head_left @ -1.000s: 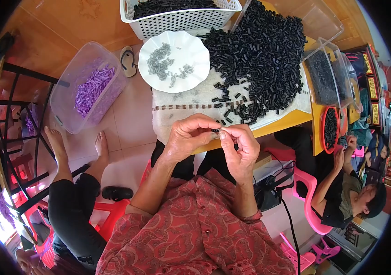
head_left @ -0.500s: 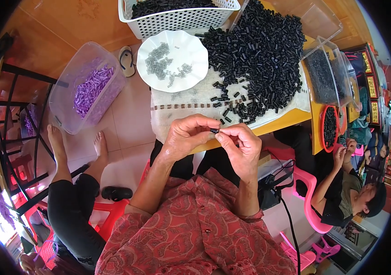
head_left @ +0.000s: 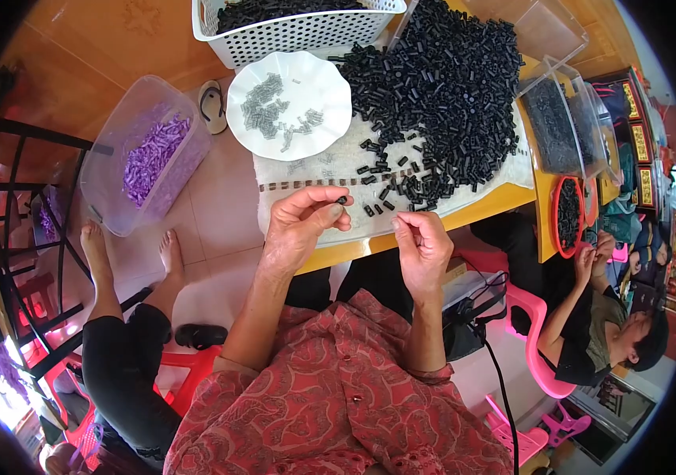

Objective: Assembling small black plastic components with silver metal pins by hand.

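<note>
a black piece (head_left: 342, 200) is pinched in the left hand (head_left: 300, 224), lifted clear of the pile (head_left: 441, 95); the right hand (head_left: 423, 247) is loosely curled, seemingly empty.

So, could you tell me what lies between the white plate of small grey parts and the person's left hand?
In the head view, between the white plate and the left hand lies only a strip of white cloth with a brownish dotted line across it.

A yellow-edged wooden table (head_left: 504, 202) stands on a pale tiled floor (head_left: 211, 229). Left of the table is a black metal rack (head_left: 29, 237); right of it, pink plastic chairs (head_left: 540, 372). Bright daylight falls at the lower left.
</note>
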`<action>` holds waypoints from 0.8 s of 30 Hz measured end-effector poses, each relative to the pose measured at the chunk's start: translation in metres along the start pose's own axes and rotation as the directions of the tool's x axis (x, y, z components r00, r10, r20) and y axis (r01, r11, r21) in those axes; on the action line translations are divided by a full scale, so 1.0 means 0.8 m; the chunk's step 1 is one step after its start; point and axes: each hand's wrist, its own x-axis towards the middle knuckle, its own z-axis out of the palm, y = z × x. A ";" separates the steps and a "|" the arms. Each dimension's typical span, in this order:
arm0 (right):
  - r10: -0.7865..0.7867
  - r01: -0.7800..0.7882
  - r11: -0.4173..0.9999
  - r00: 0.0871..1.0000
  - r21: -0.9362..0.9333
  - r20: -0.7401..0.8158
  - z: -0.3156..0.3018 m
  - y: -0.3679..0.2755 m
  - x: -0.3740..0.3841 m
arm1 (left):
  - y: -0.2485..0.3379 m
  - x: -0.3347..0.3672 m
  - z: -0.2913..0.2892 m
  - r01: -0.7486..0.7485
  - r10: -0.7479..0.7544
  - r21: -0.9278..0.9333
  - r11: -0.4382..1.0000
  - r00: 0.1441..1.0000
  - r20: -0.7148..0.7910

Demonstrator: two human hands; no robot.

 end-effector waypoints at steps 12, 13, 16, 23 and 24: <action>-0.141 0.142 0.964 0.990 -0.222 0.023 0.028 0.012 0.003 | -0.009 0.000 -0.001 0.020 -0.018 0.051 0.999 0.999 -0.034; -0.132 0.136 0.958 0.991 -0.252 0.034 0.029 0.012 0.004 | -0.009 -0.001 -0.001 0.013 -0.011 0.068 0.998 1.000 -0.026; -0.140 0.149 0.949 0.989 -0.279 0.049 0.030 0.015 0.004 | -0.012 -0.001 0.000 -0.013 0.013 0.088 0.996 1.000 -0.006; -0.217 0.218 0.921 0.975 -0.322 0.038 0.030 0.014 0.004 | -0.012 -0.002 0.004 -0.023 0.024 0.042 0.999 1.000 -0.014; -0.166 0.170 0.959 0.985 -0.227 0.038 0.029 0.011 0.002 | -0.013 -0.002 0.004 -0.021 0.021 -0.008 1.000 1.000 -0.005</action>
